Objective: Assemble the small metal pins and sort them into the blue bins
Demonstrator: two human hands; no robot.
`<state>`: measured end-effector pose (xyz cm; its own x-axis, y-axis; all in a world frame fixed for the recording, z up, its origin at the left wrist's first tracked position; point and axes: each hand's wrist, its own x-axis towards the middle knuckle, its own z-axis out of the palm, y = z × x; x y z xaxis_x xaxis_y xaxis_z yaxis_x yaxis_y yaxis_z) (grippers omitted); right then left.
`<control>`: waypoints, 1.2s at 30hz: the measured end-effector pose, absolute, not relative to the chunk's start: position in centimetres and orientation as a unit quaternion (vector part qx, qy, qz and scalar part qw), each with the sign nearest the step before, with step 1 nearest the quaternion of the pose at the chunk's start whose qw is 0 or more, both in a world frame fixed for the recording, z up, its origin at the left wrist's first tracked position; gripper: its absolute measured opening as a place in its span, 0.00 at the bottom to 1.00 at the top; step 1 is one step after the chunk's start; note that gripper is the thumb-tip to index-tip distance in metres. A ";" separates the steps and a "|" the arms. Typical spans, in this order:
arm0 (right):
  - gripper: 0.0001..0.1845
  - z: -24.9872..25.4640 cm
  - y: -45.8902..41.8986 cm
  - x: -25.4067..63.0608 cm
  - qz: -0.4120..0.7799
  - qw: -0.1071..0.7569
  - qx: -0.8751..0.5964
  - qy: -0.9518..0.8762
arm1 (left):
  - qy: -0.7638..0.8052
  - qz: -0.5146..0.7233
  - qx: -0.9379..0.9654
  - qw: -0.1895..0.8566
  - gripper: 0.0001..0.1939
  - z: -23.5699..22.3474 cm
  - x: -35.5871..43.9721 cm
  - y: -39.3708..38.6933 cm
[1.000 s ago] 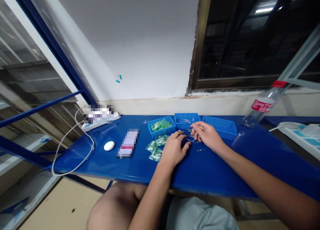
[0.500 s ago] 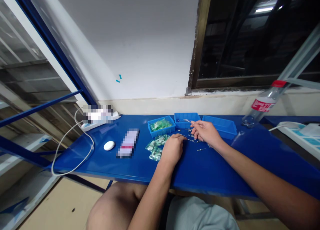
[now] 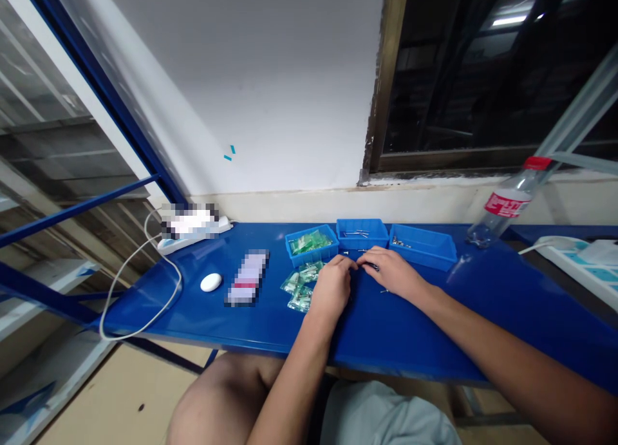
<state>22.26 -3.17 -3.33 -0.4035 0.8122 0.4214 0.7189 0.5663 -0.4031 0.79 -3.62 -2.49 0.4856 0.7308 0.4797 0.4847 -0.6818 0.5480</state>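
Observation:
My left hand rests on the blue table with its fingers curled, right of a loose heap of green packets. My right hand lies just beside it, fingers curled over small metal pins scattered on the table; the two hands almost touch. What either hand pinches is too small to make out. Behind them stand three blue trays: the left tray holds green packets, the middle tray holds metal pins, the right tray holds a few small parts.
A clear plastic bottle with a red cap leans at the back right. A white power strip with a looping cable, a white oval object and a blurred flat item lie to the left. Another white strip sits far right.
My right hand has dropped from beside the middle tray down to the table and moved left toward my left hand. My left hand has curled its fingers and shifted slightly.

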 end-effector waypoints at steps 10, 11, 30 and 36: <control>0.12 -3.0 -3.8 21.1 0.087 0.370 -0.456 -0.805 | 0.350 0.469 0.786 0.200 0.16 -1.4 1.1 -3.9; 0.13 -2.8 -4.0 20.8 0.108 0.381 -0.463 -0.793 | 0.353 0.483 0.774 0.208 0.16 -1.2 1.1 -3.9; 0.19 -2.3 -4.4 19.2 0.427 0.528 -0.428 -0.596 | 0.321 0.534 0.715 0.318 0.11 0.1 1.4 -4.7; 0.20 -2.0 -4.4 19.5 0.423 0.526 -0.453 -0.582 | 0.366 0.476 0.726 0.336 0.16 -0.7 1.5 -4.4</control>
